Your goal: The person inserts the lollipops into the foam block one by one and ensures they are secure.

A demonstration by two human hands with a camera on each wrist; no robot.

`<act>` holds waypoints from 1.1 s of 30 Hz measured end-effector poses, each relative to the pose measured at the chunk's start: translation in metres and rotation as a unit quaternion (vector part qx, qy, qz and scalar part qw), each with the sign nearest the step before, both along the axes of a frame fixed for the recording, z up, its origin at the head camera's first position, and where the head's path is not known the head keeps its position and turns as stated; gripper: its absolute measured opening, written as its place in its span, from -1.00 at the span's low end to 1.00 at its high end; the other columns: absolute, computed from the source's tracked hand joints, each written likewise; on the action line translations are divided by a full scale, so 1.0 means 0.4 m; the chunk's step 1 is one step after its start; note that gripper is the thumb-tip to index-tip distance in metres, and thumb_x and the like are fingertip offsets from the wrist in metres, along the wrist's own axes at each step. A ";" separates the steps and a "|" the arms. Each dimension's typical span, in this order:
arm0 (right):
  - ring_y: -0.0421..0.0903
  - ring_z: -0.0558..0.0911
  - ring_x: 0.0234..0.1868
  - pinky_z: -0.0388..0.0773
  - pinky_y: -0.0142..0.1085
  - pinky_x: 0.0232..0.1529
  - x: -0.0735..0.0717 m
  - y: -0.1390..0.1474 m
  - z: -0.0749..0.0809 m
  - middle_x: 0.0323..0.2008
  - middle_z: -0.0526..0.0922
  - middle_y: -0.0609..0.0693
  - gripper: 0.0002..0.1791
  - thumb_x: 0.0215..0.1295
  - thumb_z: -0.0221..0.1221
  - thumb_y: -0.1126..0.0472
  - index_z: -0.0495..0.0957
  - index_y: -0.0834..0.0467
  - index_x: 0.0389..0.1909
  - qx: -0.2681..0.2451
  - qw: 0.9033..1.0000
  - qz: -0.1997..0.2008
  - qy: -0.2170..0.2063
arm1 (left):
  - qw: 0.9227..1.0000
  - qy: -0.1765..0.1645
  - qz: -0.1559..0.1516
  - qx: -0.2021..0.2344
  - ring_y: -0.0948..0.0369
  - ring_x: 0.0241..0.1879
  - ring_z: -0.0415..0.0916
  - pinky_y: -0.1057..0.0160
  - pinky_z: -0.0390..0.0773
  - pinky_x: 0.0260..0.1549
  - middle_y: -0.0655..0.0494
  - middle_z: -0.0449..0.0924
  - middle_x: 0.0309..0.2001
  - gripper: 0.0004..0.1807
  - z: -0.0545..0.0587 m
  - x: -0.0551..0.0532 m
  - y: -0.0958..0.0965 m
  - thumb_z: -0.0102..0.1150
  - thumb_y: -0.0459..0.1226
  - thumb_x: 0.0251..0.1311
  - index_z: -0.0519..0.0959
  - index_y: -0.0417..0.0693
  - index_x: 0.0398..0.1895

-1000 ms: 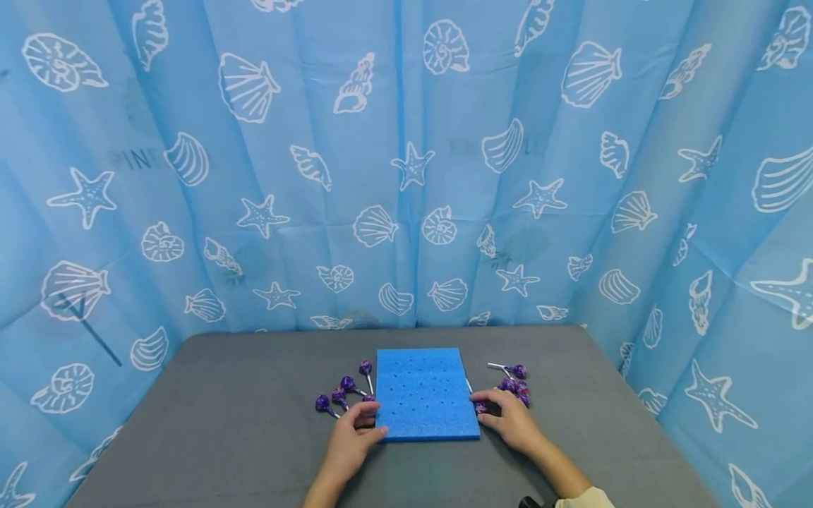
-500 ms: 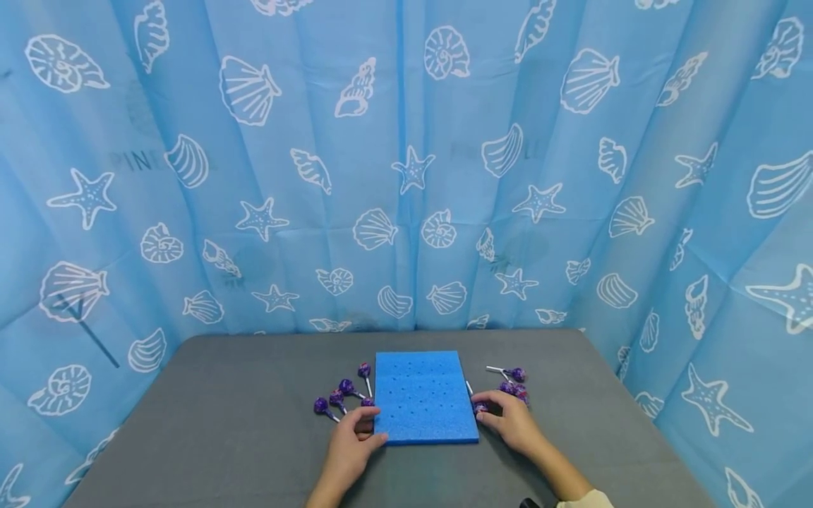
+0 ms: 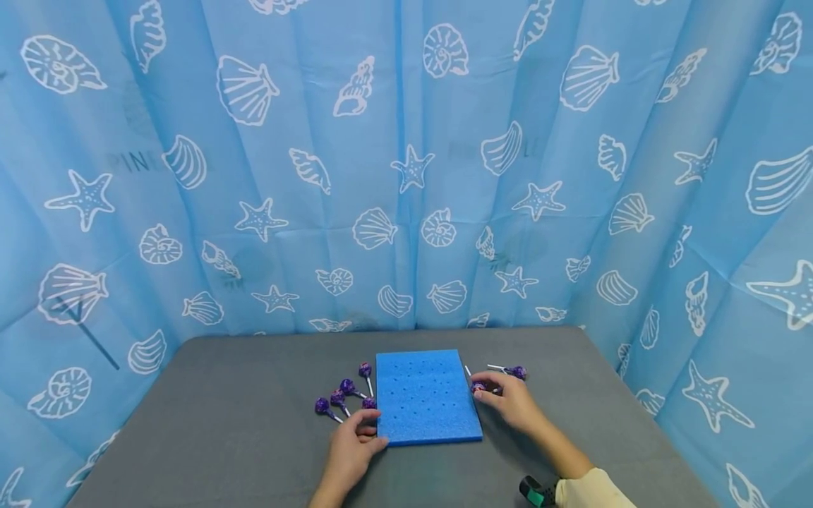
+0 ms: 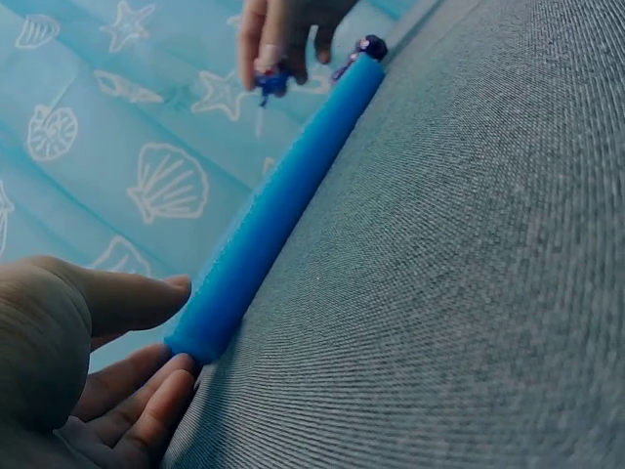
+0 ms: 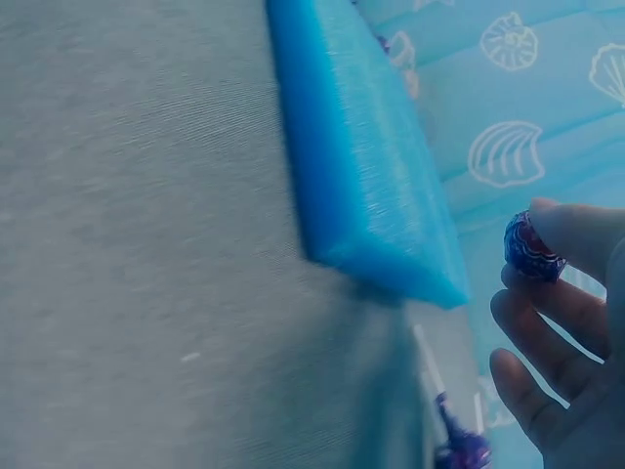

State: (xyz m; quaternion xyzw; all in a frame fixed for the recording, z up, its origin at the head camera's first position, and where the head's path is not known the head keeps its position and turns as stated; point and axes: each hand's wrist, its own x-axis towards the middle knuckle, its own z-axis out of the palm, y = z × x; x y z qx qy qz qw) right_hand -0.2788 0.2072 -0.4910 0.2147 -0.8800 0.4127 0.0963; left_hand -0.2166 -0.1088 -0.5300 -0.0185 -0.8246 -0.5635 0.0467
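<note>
In the head view, a square blue foam board (image 3: 425,423) with small holes in its top lies on the grey table. My left hand (image 3: 351,448) is at its front left corner, fingertips against the left edge and thumb by the corner. Just past the board's right edge, my right hand (image 3: 516,406) pinches a purple-wrapped lollipop (image 5: 532,249) by its round head, between thumb and fingers. Its white stick points up and away. The right wrist view has the other fingers spread below it.
Several purple lollipops (image 3: 322,406) lie beside the board's left edge, sticks toward it. To the right, another lollipop (image 3: 519,372) lies past my right hand, which hides others. A blue curtain (image 3: 413,282) with white shells hangs behind the table (image 3: 241,423).
My right hand has risen and moved slightly away from me, lifting the lollipop from beside the board. The left hand stays at the board's corner.
</note>
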 end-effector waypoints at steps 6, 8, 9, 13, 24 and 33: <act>-0.04 0.58 -0.20 0.55 -0.34 -0.21 -0.020 -0.018 0.041 -0.18 0.66 -0.01 -0.72 0.31 0.24 0.22 0.60 0.25 -0.01 -0.004 0.999 0.000 -0.038 | 1.000 0.010 0.013 -0.018 0.20 -0.33 0.57 0.28 0.56 -0.39 0.04 0.63 -0.28 -0.55 -0.002 0.001 0.004 0.47 -0.44 -0.10 0.61 -0.15 -0.05; -0.04 0.58 -0.20 0.55 -0.34 -0.22 -0.029 -0.025 0.051 -0.18 0.67 -0.01 -0.72 0.33 0.23 0.20 0.60 0.24 -0.01 -0.010 0.999 0.004 -0.045 | 1.000 0.004 0.019 -0.022 0.22 -0.34 0.56 0.28 0.55 -0.40 0.06 0.63 -0.28 -0.56 -0.002 0.000 0.006 0.46 -0.42 -0.09 0.62 -0.13 -0.05; -0.04 0.58 -0.19 0.55 -0.34 -0.22 -0.035 -0.028 0.054 -0.17 0.67 -0.01 -0.71 0.33 0.23 0.19 0.60 0.24 0.00 -0.013 0.999 0.007 -0.047 | 0.999 0.005 0.021 -0.026 0.23 -0.35 0.55 0.27 0.55 -0.41 0.07 0.63 -0.28 -0.56 -0.002 0.000 0.006 0.46 -0.41 -0.08 0.62 -0.13 -0.05; -0.02 0.59 -0.15 0.55 -0.26 -0.16 -0.058 -0.041 0.064 -0.16 0.68 0.02 -0.70 0.37 0.19 0.18 0.59 0.28 0.01 -0.029 0.998 0.021 -0.055 | 0.999 0.005 0.032 -0.037 0.26 -0.39 0.53 0.29 0.52 -0.45 0.10 0.62 -0.33 -0.58 -0.006 0.000 0.006 0.46 -0.41 -0.07 0.62 -0.11 -0.05; 0.17 0.63 -0.19 0.58 -0.03 -0.26 -0.125 -0.067 0.066 -0.22 0.68 0.16 -0.70 0.43 0.12 0.20 0.58 0.35 -0.01 -0.086 0.991 0.008 -0.098 | 0.998 0.008 0.027 -0.054 0.27 -0.43 0.49 0.32 0.48 -0.50 0.13 0.59 -0.39 -0.60 -0.004 0.000 0.005 0.47 -0.41 -0.06 0.63 -0.13 -0.08; 0.21 0.64 -0.22 0.56 0.05 -0.24 -0.161 -0.095 0.052 -0.26 0.67 0.13 -0.70 0.44 0.10 0.18 0.60 0.35 -0.06 -0.094 0.989 -0.001 -0.118 | 0.999 0.005 0.023 -0.047 0.27 -0.43 0.49 0.32 0.48 -0.50 0.14 0.59 -0.39 -0.60 -0.003 -0.002 0.003 0.47 -0.41 -0.06 0.63 -0.13 -0.08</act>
